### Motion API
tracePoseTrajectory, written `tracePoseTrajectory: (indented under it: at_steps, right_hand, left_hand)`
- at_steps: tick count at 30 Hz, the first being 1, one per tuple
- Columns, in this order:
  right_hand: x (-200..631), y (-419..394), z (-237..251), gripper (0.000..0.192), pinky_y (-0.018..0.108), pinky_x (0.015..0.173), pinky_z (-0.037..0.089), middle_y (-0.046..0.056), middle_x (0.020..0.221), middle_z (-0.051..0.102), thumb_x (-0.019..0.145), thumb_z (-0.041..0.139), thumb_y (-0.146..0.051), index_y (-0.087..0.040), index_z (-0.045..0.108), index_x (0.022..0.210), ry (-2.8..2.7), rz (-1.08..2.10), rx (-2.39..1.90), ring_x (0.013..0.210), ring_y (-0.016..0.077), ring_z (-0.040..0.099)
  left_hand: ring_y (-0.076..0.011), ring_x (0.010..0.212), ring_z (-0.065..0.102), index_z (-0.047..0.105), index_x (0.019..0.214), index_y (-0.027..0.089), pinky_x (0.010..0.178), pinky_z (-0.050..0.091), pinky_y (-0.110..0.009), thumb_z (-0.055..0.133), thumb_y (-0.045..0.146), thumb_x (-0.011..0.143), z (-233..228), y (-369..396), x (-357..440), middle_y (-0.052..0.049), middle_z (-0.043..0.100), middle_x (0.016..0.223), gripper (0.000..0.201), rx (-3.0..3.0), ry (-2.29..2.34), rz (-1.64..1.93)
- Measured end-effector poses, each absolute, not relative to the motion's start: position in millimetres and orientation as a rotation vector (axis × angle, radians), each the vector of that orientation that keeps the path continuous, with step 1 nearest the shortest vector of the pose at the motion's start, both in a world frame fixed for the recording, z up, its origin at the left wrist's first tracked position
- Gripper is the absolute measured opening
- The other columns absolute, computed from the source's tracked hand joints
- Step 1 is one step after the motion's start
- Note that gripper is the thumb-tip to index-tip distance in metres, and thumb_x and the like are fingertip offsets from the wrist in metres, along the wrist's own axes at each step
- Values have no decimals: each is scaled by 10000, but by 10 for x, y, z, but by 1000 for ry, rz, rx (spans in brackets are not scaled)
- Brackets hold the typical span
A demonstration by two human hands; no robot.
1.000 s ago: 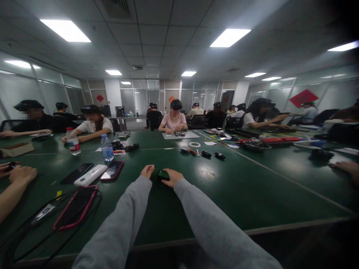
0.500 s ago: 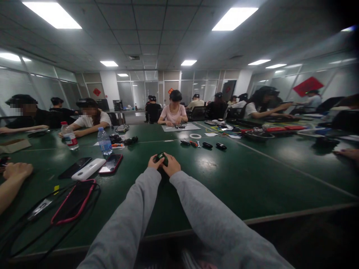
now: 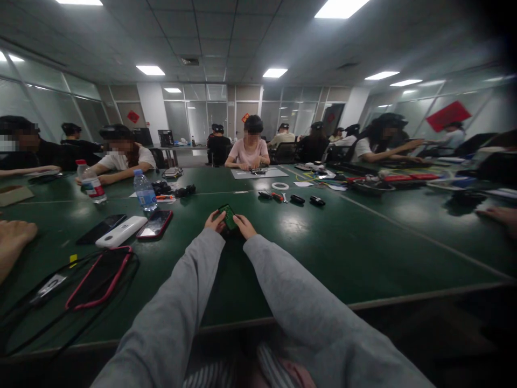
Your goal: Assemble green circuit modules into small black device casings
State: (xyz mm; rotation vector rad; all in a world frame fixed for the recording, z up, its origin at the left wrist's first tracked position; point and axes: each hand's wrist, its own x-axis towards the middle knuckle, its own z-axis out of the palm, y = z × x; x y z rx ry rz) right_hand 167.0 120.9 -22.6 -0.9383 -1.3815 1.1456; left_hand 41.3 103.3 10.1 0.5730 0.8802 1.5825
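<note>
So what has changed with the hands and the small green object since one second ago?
The left hand has joined the right hand on the small green flat object. Earlier only the right hand covered it on the green table; now both hold it tilted up. The phones and bottles lie as before.

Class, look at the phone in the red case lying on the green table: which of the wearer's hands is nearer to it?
Left. The left hand is on the side of the red-cased phone; the right hand lies farther away, beyond the small green object both hold.
</note>
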Motion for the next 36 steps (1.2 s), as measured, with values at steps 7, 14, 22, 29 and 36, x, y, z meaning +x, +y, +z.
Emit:
tracePoseTrajectory:
  at_steps: [7, 14, 22, 29, 36]
  right_hand:
    - [1658, 1066, -34, 409, 336, 643, 556, 78, 837, 663, 756, 635, -518, -159, 583, 946, -1088, 1673, -777, 754, 194, 647]
    - [1628, 1123, -155, 534, 349, 805, 516, 50, 989, 630, 700, 675, -461, -200, 495, 1131, -1194, 1282, -949, 887, 180, 614]
    - [1709, 1146, -274, 653, 395, 940, 425, 66, 1042, 522, 597, 754, -401, -216, 524, 1179, -1467, 621, -1219, 997, 214, 514]
    - [1723, 1120, -243, 696, 378, 914, 438, 52, 993, 476, 578, 772, -393, -225, 533, 1209, -1516, 623, -1251, 913, 192, 505]
    - [1733, 1136, -254, 708, 377, 926, 425, 46, 1018, 478, 585, 772, -415, -223, 527, 1221, -1581, 712, -1176, 945, 188, 495]
  left_hand:
    - [-103, 568, 615, 560, 1162, 159, 568, 490, -224, 778, 270, 691, 48, 1031, 474, -50, 670, 810, 531, 564, 863, 1607]
    - [-104, 658, 631, 555, 1188, 253, 665, 508, -240, 741, 354, 725, -32, 1078, 388, -40, 659, 938, 510, 605, 915, 1479]
    - [-130, 633, 628, 619, 1032, 142, 677, 531, -253, 687, 483, 742, 55, 1013, 494, -58, 632, 739, 453, 606, 975, 1366]
    - [-128, 603, 632, 602, 1028, 139, 677, 542, -260, 799, 334, 653, 120, 852, 537, -24, 616, 659, 467, 632, 1001, 1389]
    - [-142, 660, 656, 598, 1068, 150, 689, 534, -266, 811, 247, 639, 28, 894, 461, -51, 665, 759, 489, 668, 968, 1406]
